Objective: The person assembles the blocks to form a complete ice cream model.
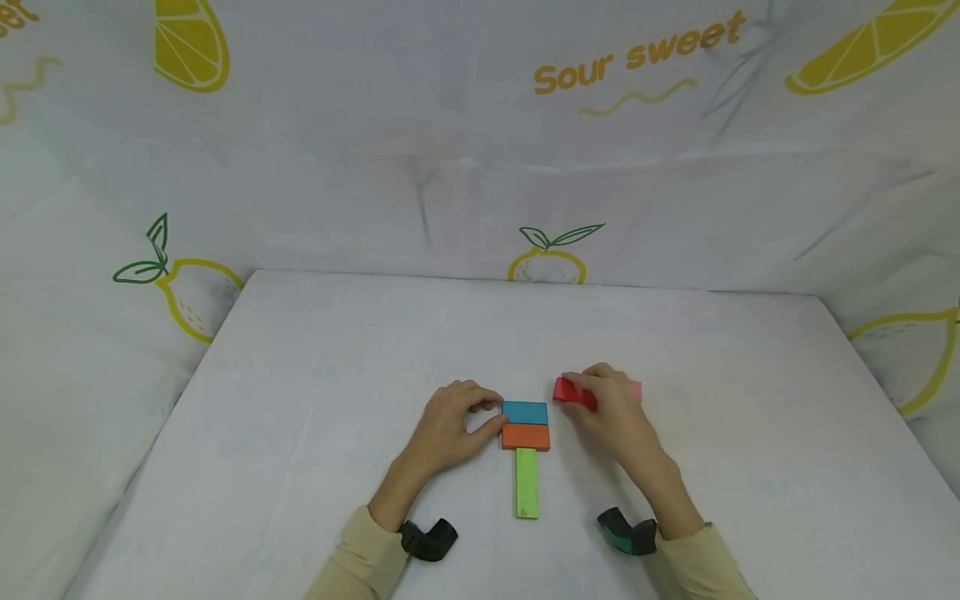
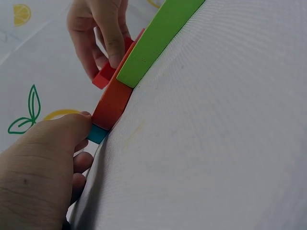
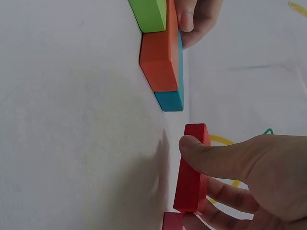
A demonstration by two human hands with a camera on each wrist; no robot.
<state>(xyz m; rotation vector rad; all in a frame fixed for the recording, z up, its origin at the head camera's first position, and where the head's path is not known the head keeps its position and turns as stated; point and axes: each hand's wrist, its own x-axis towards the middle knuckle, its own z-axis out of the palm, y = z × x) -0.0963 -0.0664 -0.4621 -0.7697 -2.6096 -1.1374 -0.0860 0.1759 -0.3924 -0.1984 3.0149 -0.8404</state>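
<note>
"Why is the left hand by the blue block?"

"Thumb and bent fingers hold its left end, probably steadying it against the orange block. The green block extends away from the worktop's far edge."

"And the right hand?"

"Nearer the right edge, it pinches the red block, likely for control, beside a pink block."

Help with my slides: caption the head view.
Left hand touches blue block, with orange block then green block nearer camera; right hand holds red block.

Lemon-printed cloth hangs behind a white tabletop.
</note>
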